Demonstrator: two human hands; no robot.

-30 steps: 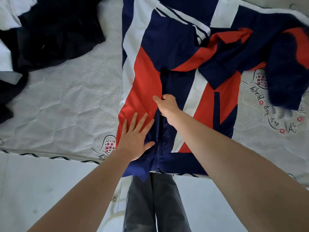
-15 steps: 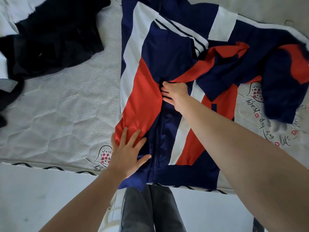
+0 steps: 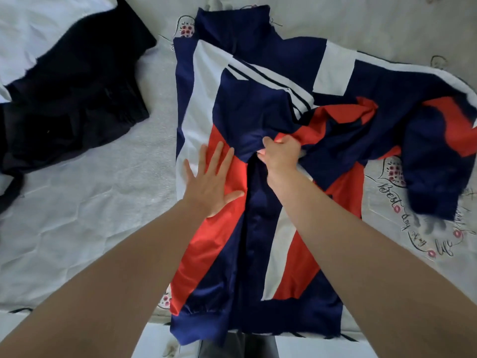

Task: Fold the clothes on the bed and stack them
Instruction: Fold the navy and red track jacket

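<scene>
A navy, red and white zip-front track jacket (image 3: 258,104) is spread front-up on the white quilted mattress (image 3: 90,202), its hem at 6 o'clock. Red fabric near the zip is pinched by the right hand (image 3: 281,156); the left hand (image 3: 210,184) is laid flat, fingers spread, on the red panel. A crumpled black garment (image 3: 74,96) is seen at 10 o'clock.

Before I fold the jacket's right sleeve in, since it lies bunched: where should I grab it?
Grip the sleeve at its navy cuff, coming from the right with the right hand. The cuff is the free end, lying on the bed, so lifting there probably straightens the crumpled cloth.
</scene>
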